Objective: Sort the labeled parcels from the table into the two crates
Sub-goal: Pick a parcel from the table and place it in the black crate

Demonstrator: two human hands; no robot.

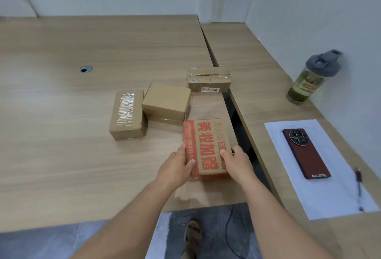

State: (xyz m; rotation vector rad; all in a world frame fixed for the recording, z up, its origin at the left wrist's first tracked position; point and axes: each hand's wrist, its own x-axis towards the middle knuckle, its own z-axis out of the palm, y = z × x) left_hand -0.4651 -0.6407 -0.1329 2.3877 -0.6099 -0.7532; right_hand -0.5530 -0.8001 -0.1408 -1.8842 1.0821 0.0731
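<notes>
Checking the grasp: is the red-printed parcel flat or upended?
Flat: the red-printed parcel has its printed face up, left hand and right hand gripping its sides.

The light wood-grain counter (61, 155) has a round metal cable hole (86, 68) and carries a brown cardboard box striped with clear tape (126, 114), a plain brown cardboard box (166, 102) touching it, and a tape-wrapped cardboard box with a white label (208, 79) at the right edge. A red-printed cardboard box (206, 147) is near the front; whether it rests on the counter cannot be told. Across a narrow gap, a second counter of the same wood (257, 68) holds a clear bottle with a grey lid (309, 81) and a white sheet of paper (329, 196).
</notes>
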